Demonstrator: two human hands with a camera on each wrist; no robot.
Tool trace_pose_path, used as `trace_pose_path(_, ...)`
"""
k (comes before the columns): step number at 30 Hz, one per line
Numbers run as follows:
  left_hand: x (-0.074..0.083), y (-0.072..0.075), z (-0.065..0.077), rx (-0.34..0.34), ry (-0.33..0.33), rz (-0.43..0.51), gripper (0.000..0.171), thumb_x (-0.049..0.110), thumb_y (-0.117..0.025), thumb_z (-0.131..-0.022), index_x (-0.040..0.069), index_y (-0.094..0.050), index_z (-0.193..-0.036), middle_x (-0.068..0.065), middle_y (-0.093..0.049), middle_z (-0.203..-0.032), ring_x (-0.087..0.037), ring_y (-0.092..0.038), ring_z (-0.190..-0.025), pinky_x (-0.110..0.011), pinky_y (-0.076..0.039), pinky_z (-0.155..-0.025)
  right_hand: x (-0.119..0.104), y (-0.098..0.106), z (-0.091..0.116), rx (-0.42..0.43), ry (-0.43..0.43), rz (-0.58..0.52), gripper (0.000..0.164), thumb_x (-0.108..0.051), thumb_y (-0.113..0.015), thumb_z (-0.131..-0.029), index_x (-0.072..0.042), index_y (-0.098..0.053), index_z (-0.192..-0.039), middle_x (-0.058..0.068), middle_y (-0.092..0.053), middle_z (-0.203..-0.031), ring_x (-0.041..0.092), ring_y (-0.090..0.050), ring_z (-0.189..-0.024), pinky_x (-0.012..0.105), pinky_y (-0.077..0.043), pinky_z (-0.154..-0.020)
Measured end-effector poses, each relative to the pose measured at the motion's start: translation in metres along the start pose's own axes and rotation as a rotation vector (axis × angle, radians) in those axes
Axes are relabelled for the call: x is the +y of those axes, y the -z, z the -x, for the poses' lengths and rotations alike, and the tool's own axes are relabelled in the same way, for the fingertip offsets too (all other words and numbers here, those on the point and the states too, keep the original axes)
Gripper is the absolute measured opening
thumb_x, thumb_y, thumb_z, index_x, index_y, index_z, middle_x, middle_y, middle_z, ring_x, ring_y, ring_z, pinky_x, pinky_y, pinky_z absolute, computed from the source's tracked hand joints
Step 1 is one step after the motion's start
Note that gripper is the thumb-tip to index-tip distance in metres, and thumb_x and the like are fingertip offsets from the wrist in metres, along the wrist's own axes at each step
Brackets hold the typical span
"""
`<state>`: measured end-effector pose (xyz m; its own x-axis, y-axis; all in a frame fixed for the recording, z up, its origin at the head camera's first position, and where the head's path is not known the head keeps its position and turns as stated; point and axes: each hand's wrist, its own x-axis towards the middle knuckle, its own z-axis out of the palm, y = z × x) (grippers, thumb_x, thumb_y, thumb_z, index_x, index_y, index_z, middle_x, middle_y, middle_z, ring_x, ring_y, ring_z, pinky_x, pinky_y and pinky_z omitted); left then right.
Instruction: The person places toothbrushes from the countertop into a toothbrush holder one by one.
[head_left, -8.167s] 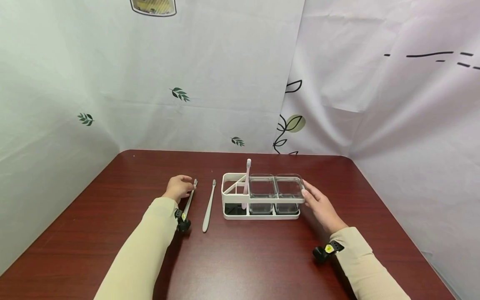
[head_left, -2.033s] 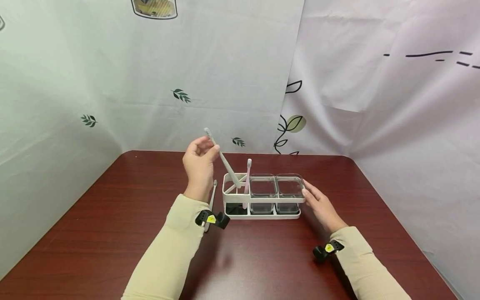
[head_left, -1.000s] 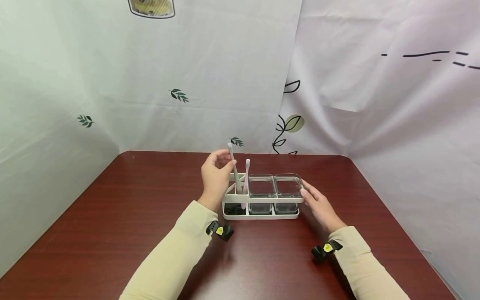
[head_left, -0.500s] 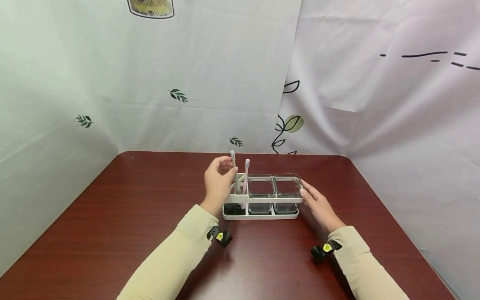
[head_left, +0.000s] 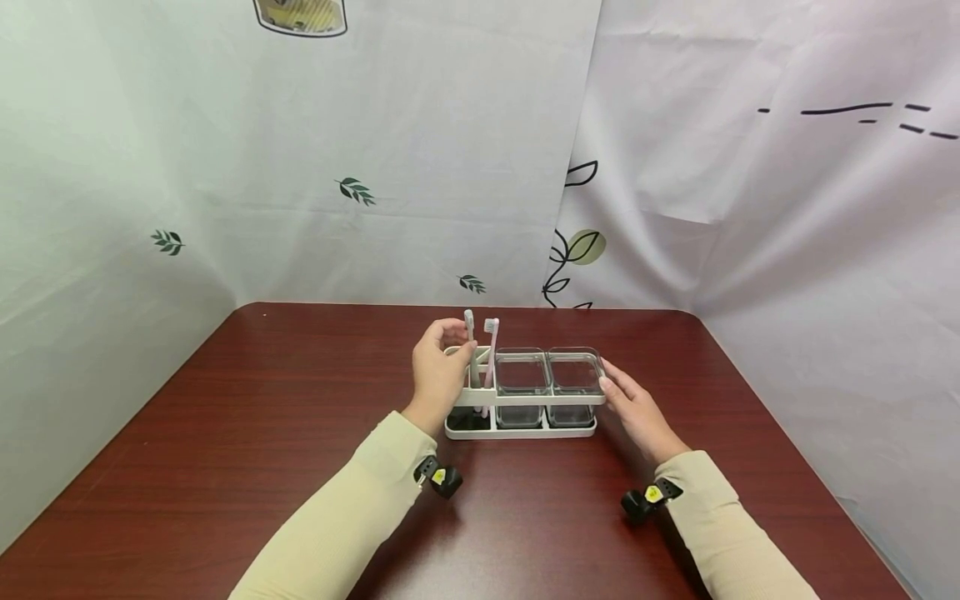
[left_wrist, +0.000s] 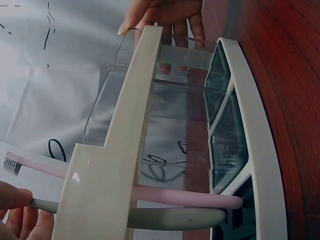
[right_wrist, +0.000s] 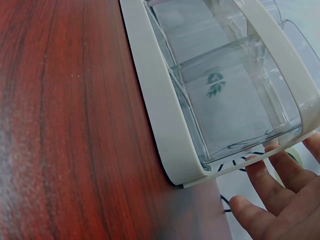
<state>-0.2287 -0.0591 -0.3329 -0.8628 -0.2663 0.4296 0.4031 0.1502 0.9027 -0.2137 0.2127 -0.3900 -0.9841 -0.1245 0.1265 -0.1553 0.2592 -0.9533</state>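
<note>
A white toothbrush holder [head_left: 551, 401] stands mid-table with two clear cups [head_left: 522, 375] in its right part. My left hand [head_left: 438, 371] pinches a grey-green toothbrush [left_wrist: 177, 218] near its head, between thumb and fingers. Its handle passes down through the left compartment, and the rounded end is low, close over the dark base. Beside it leans a pink toothbrush [head_left: 491, 358], bristles up, in the same section. My right hand [head_left: 641, 417] rests against the holder's right end; in the right wrist view its spread fingers [right_wrist: 272, 185] touch the upper rail.
The dark red wooden table [head_left: 525, 517] extends around the holder. A white patterned curtain [head_left: 420, 150] hangs behind and at both sides. My left sleeve [head_left: 345, 508] hides a strip of table. Black cameras [head_left: 447, 481] sit on both wrists.
My left hand has moved right and down, bringing the grey-green toothbrush from tilted to nearly upright in the holder. The pink one has turned slightly. Another toothbrush seen earlier is hidden behind my left arm.
</note>
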Motion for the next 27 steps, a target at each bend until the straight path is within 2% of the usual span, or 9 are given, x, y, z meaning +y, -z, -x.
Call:
trace_pose_path(8, -0.0013, 0.0004, 0.0012, -0.019, -0.020, -0.027, 0.023, -0.009, -0.064, -0.073, -0.001, -0.059, -0.094, -0.014, -0.059, -0.084, -0.023, -0.058, -0.080, -0.040, -0.048, -0.076, 0.0009, 0.0001, -0.0011, -0.003, 0.001, 0.007, 0.055, -0.036, -0.044, -0.093, -0.012, -0.030, -0.140, 0.013, -0.031, -0.142, 0.027, -0.033, -0.125, 0.048, -0.034, -0.097)
trace_pose_path(21, -0.0065, -0.0005, 0.0035, -0.041, -0.028, -0.061, 0.023, -0.008, -0.064, -0.074, -0.002, -0.058, -0.095, -0.013, -0.058, -0.085, -0.023, -0.058, -0.081, -0.040, -0.049, -0.074, -0.0006, 0.0001, -0.0003, -0.009, -0.003, 0.005, 0.055, -0.036, -0.044, -0.093, -0.013, -0.029, -0.141, 0.013, -0.029, -0.143, 0.028, -0.033, -0.125, 0.048, -0.033, -0.098)
trace_pose_path(27, -0.0081, -0.0006, 0.0048, -0.045, -0.021, -0.063, 0.023, -0.008, -0.065, -0.074, 0.000, -0.058, -0.094, -0.012, -0.058, -0.085, -0.022, -0.058, -0.081, -0.034, -0.050, -0.071, -0.0002, 0.0002, 0.0000, -0.004, -0.008, 0.009, 0.055, -0.036, -0.044, -0.093, -0.013, -0.029, -0.141, 0.013, -0.030, -0.143, 0.029, -0.034, -0.124, 0.048, -0.033, -0.098)
